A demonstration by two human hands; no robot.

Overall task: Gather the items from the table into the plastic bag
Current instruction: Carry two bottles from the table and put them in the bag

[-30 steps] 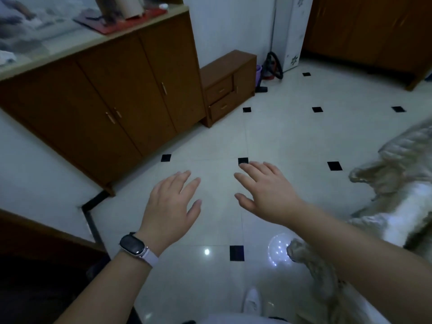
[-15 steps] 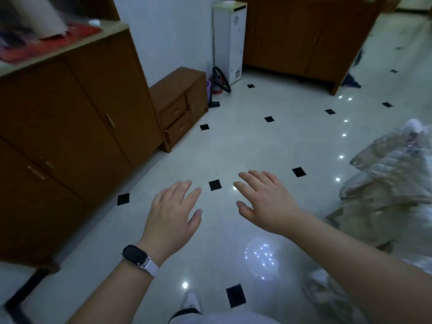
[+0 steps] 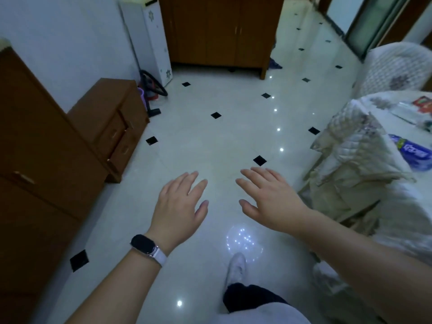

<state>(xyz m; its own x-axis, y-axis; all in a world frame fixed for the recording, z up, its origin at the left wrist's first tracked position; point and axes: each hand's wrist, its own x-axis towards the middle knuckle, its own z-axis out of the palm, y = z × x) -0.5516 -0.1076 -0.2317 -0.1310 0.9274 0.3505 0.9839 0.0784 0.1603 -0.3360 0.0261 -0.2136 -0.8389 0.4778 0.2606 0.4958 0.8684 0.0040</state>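
Both my hands hang in the air over a glossy white tiled floor (image 3: 210, 141), palms down, holding nothing. My left grip (image 3: 180, 206) is spread wide with straight fingers, and a dark watch (image 3: 146, 249) on a pale strap sits on that wrist. My right grip (image 3: 271, 199) is just beside it, also fully spread and empty.

The things to gather are well off to my right, on a tabletop (image 3: 388, 118) under a pale cloth at the edge of view. On it lie a blue packet (image 3: 413, 154), a red packet (image 3: 422, 103) farther back, and a clear crinkled sheet (image 3: 405, 114) between them that may be the plastic bag; I cannot tell.

A chair (image 3: 350, 160) with a quilted cover stands between my right grip and the tabletop. Brown wooden cabinets (image 3: 35, 148) line the left wall. My white shoe (image 3: 236, 265) shows on the floor below my hands.
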